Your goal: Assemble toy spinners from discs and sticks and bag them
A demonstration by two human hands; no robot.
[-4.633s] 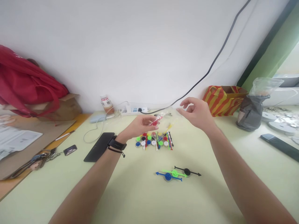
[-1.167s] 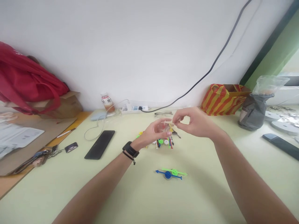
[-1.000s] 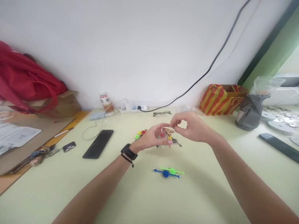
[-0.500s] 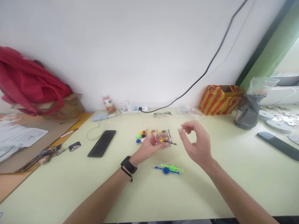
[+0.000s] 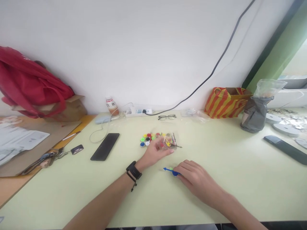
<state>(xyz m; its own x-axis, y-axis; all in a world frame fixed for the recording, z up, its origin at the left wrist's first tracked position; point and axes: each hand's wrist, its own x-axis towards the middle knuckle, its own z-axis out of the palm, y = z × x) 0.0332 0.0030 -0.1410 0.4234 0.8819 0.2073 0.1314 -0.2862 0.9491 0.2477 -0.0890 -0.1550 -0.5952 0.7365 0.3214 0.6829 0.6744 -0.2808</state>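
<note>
My left hand (image 5: pixel 157 150), with a black watch on its wrist, has its fingers curled around a small yellow arrow spinner (image 5: pixel 168 144). It is over a cluster of coloured plastic pieces (image 5: pixel 145 139) and thin dark and pale arrows. Nearer to me, my right hand (image 5: pixel 189 174) is closed at the fingertips on a blue arrow spinner (image 5: pixel 174 172), whose pointed end sticks out to the left. A bit of a bright green arrow spinner (image 5: pixel 171 168) shows behind the blue one; the rest is hidden by the fingers.
A black phone (image 5: pixel 105 147) lies left of my hands. Glasses (image 5: pixel 167 117), a power strip (image 5: pixel 139 112) and a drink bottle (image 5: pixel 112 106) are along the wall. A striped bag (image 5: pixel 225 103) and a grey bag (image 5: pixel 254 115) stand at the right, beside a dark flat case (image 5: pixel 285 149).
My right hand has come down and left from the air onto the blue and green spinners, closing its fingers there. My left hand has shifted only slightly.
</note>
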